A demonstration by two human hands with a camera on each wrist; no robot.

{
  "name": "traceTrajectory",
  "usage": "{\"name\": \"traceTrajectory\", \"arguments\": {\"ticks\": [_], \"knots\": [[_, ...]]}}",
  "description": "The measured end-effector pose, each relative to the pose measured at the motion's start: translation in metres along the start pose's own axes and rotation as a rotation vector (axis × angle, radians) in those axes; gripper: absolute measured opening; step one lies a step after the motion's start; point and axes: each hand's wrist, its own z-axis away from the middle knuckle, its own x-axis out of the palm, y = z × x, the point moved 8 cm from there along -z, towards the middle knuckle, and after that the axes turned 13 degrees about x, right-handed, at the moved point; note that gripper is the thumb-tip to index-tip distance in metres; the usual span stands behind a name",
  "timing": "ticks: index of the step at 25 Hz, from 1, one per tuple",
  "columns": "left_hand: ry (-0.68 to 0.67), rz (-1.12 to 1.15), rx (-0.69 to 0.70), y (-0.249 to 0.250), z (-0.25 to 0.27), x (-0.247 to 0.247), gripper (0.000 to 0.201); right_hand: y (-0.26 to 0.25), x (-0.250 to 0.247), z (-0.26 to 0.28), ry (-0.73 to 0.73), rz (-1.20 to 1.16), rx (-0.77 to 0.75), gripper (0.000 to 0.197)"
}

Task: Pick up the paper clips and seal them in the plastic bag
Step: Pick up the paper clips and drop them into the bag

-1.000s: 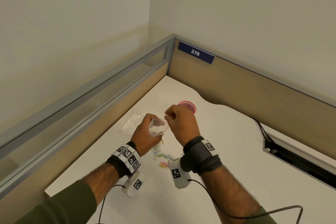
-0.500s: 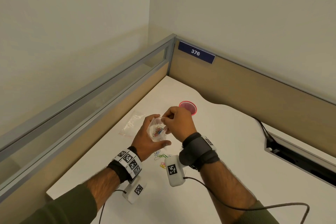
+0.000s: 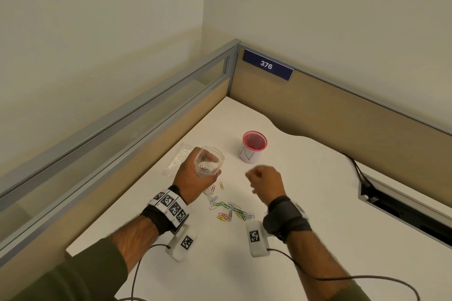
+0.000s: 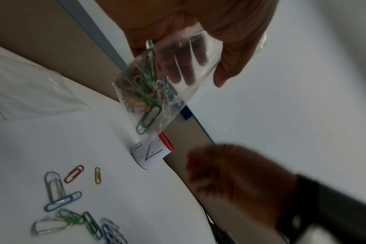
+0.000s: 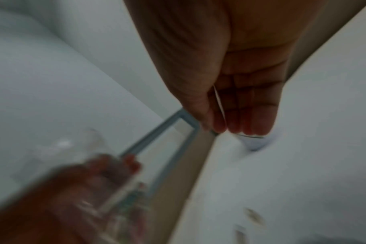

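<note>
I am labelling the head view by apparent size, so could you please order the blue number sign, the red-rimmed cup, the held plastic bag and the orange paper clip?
1. blue number sign, though farthest off
2. plastic bag in the left hand and red-rimmed cup: look alike, unranked
3. orange paper clip

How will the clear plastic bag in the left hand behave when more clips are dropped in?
The plastic bag looks thin and wrinkled, so probably floppy; its mouth may collapse unless the left hand holds it open. The paper clips in it have gathered at its low end, so it will likely sag there.
</note>
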Motion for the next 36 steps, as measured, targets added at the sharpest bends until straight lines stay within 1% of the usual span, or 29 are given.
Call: {"name": "traceTrajectory", "arguments": {"ticks": [1,2,3,4,5,6,7,10,11,13,16,19,21,23,24,26,28,30,32,34,36], "knots": [[0.003,0.010,-0.011,-0.003,0.000,-0.004,0.033,0.032,0.012,-0.005,-0.031,0.154,0.081,0.016],[0.003,0.017,-0.020,-0.005,0.001,-0.006,0.034,0.063,0.025,-0.003,-0.080,0.296,0.160,0.019],[0.005,0.018,-0.024,-0.006,0.002,-0.009,0.035,0.089,0.037,0.001,-0.125,0.414,0.226,0.032],[0.008,0.016,-0.025,-0.007,0.003,-0.012,0.035,0.108,0.046,0.006,-0.146,0.480,0.261,0.043],[0.014,0.012,-0.027,-0.008,0.003,-0.015,0.036,0.116,0.053,0.010,-0.139,0.512,0.272,0.049],[0.022,0.012,-0.031,-0.009,0.003,-0.018,0.036,0.117,0.059,0.012,-0.125,0.514,0.263,0.050],[0.028,0.016,-0.037,-0.010,0.003,-0.019,0.036,0.113,0.067,0.014,-0.121,0.499,0.259,0.047],[0.035,0.022,-0.034,-0.010,0.002,-0.021,0.036,0.085,0.090,0.010,-0.121,0.457,0.197,0.026],[0.034,0.020,-0.034,-0.009,0.001,-0.022,0.036,0.075,0.096,0.007,-0.122,0.431,0.171,0.022],[0.031,0.015,-0.032,-0.008,0.000,-0.022,0.035,0.059,0.100,-0.001,-0.113,0.403,0.118,0.021],[0.036,0.007,-0.047,-0.008,-0.002,-0.028,0.035,0.038,0.096,-0.016,-0.110,0.410,0.026,0.029],[0.059,0.003,-0.056,-0.008,-0.002,-0.034,0.037,0.013,0.114,-0.018,-0.252,0.499,-0.146,0.049],[0.069,-0.008,-0.057,-0.008,-0.002,-0.037,0.037,0.005,0.131,-0.012,-0.354,0.578,-0.226,0.061],[0.072,-0.010,-0.050,-0.009,-0.004,-0.039,0.037,0.006,0.144,-0.005,-0.396,0.652,-0.284,0.061],[0.072,-0.010,-0.048,-0.010,-0.005,-0.040,0.038,0.008,0.147,-0.002,-0.386,0.680,-0.310,0.057],[0.071,-0.013,-0.048,-0.012,-0.005,-0.039,0.039,0.008,0.148,0.001,-0.312,0.723,-0.352,0.046],[0.064,-0.021,-0.053,-0.014,-0.005,-0.037,0.039,0.004,0.148,0.003,-0.242,0.696,-0.379,0.038],[0.056,-0.032,-0.053,-0.013,-0.005,-0.033,0.040,0.000,0.154,0.008,-0.265,0.635,-0.404,0.042],[0.053,-0.036,-0.049,-0.014,-0.005,-0.031,0.036,-0.001,0.167,0.014,-0.309,0.657,-0.443,0.044],[0.056,-0.036,-0.047,-0.013,-0.005,-0.030,0.033,0.004,0.168,0.014,-0.293,0.657,-0.423,0.038],[0.057,-0.033,-0.050,-0.013,-0.005,-0.030,0.032,0.016,0.156,0.010,-0.251,0.658,-0.390,0.030]]}}
